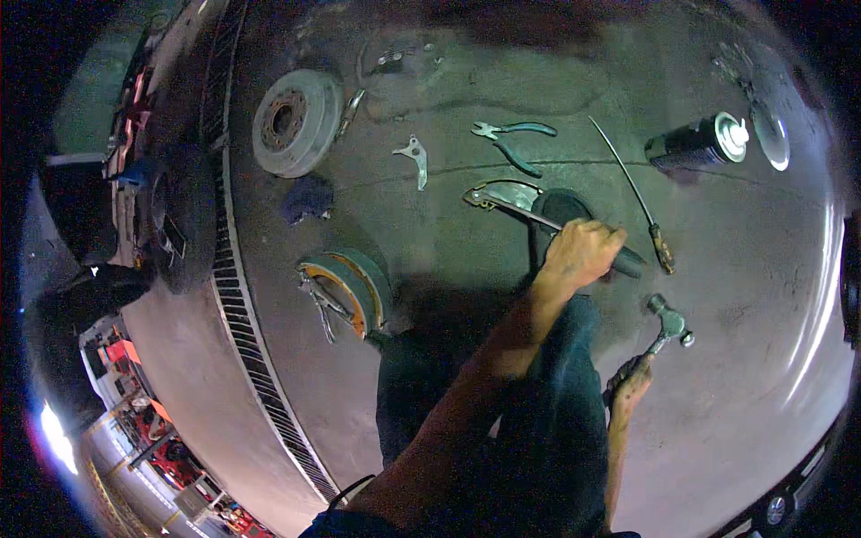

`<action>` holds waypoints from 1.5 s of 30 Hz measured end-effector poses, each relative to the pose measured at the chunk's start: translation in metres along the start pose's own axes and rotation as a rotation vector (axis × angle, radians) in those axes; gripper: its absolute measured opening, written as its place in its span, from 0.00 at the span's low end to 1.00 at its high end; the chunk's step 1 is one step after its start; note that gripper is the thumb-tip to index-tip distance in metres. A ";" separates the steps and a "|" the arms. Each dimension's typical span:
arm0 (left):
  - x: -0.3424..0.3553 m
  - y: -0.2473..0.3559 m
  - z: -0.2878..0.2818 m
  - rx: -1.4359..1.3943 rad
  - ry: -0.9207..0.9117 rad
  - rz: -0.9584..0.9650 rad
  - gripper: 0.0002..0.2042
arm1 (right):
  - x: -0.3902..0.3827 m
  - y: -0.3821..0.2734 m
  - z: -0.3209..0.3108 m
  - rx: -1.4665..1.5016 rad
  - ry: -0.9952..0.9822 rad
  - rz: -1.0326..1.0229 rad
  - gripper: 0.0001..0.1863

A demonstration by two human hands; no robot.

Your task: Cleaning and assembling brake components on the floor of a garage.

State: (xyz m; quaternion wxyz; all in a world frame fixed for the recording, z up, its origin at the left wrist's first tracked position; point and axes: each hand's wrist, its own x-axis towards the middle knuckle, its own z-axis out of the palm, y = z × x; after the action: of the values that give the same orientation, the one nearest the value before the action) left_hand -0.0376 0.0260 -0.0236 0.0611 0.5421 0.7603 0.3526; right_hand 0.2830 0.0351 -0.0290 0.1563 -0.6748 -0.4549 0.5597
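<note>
My left hand (585,255) is closed round a black-handled tool (630,262) with a metal shaft. The shaft reaches leftward to a curved metal brake shoe (507,194) beside my dark footwear (563,206); whether the tip touches it, I cannot tell. Lower down on the right, my right hand (633,382) grips a ball-peen hammer (667,323) by its dark handle, head pointing away from me. Just above the hammer head, a long thin screwdriver (637,186) with a worn yellowish-brown handle lies on the floor.
Beyond the brake shoe lie diagonal cutters (513,134) and a metal lever (414,160). A brake drum (307,139), a dark cloth (308,197) and another brake-shoe set (354,282) lie left, near a floor grate (235,296). A spray can (686,146) is on its side at far right.
</note>
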 end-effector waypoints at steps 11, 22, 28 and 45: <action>-0.037 0.061 -0.051 -0.021 -0.015 0.176 0.06 | 0.015 0.008 -0.014 -0.581 -0.136 -0.055 0.27; -0.126 -0.055 -0.101 -0.103 -0.268 -1.022 0.35 | 0.006 -0.097 0.058 -1.346 0.080 -0.360 0.23; -0.112 -0.086 -0.092 -0.183 0.199 -1.114 0.48 | -0.007 -0.173 0.166 -0.818 -0.150 -0.630 0.23; -0.090 -0.133 -0.048 -0.217 0.481 -1.179 0.35 | 0.022 -0.170 0.271 -1.133 -0.393 -1.176 0.26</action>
State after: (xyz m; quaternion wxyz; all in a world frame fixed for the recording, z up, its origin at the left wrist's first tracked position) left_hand -0.1278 -0.0962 -0.0945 0.1269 -0.0699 0.8830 0.4465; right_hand -0.0353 0.0630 -0.0081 -0.0218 -0.1947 -0.9637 0.1814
